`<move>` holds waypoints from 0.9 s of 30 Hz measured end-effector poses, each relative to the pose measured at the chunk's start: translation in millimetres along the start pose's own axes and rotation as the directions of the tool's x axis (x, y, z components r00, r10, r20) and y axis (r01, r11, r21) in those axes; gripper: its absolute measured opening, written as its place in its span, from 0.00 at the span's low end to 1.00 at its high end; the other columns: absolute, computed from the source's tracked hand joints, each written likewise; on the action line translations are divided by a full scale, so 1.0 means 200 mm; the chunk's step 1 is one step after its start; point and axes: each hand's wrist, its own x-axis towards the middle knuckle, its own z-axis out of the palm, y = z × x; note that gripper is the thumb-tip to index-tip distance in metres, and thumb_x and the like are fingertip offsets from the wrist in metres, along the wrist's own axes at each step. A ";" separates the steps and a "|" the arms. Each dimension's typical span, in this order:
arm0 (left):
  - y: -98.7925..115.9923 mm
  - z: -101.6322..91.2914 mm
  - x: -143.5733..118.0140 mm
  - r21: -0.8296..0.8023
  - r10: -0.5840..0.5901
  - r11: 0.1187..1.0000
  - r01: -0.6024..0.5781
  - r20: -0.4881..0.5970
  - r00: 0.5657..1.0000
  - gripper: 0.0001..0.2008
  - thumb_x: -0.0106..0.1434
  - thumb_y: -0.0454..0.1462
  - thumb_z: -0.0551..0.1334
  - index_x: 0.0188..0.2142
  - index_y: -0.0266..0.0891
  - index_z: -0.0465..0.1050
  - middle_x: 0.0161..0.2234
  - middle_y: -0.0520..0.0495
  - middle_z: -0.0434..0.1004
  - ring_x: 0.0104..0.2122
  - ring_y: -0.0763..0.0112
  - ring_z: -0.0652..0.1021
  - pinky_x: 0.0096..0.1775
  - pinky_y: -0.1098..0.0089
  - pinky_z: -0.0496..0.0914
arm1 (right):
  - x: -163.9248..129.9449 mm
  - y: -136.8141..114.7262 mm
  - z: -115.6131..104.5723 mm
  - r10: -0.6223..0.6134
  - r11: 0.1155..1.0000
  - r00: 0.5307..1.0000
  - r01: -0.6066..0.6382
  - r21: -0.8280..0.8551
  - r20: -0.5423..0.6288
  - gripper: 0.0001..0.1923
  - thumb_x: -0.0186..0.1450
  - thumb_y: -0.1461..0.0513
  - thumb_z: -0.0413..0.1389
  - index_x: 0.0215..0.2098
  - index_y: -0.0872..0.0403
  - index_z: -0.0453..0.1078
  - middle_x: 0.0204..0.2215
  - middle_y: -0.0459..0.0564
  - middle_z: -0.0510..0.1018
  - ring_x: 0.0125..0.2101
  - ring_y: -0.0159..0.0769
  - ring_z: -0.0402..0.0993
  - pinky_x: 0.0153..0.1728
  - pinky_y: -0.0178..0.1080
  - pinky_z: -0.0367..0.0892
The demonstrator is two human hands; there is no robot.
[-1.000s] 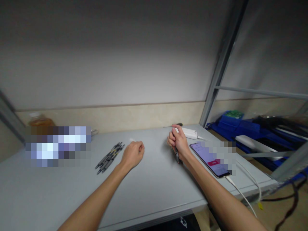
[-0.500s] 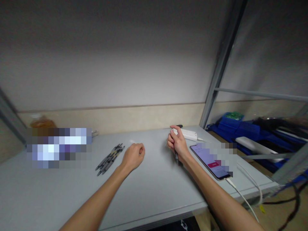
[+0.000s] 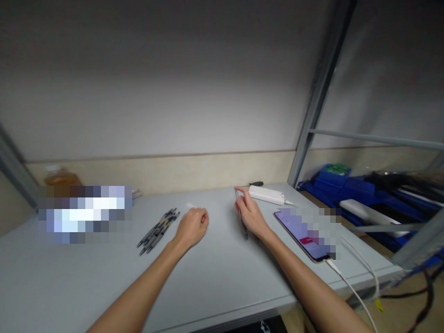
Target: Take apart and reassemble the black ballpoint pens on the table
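My left hand [image 3: 191,225] rests on the grey tabletop, curled into a loose fist with nothing showing in it. Just left of it lies a bunch of several grey and black pens [image 3: 157,232], side by side at a slant. Across from it, my right hand [image 3: 250,213] is closed around a slim grey pen [image 3: 244,230]. The pen's lower end sticks out below the fingers, and my palm and fingers cover much of the rest. The right index finger stretches forward along its upper end.
Behind my right hand are a white power strip [image 3: 266,195] and a screwdriver [image 3: 256,184]. A phone [image 3: 301,233] with a white cable [image 3: 350,282] lies at the right. A bottle of amber liquid [image 3: 62,176] stands at the back left, beside a blurred-out patch. Metal posts [image 3: 322,97] frame the table [image 3: 215,286].
My right hand has moved slightly left and turned, its index finger now stretched further forward along the pen. The left hand and the bunch of pens have stayed in place.
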 end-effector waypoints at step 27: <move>-0.01 0.01 0.00 0.024 0.033 0.999 -0.034 0.036 0.999 0.09 0.61 0.33 0.51 0.27 0.39 0.67 0.27 0.47 0.72 0.33 0.66 0.71 0.37 0.69 0.62 | -0.01 0.08 -0.05 0.193 0.303 0.979 -0.003 -0.953 0.058 0.16 0.64 0.60 0.48 0.50 0.55 0.64 0.47 0.61 0.66 0.48 0.52 0.59 0.40 0.51 0.58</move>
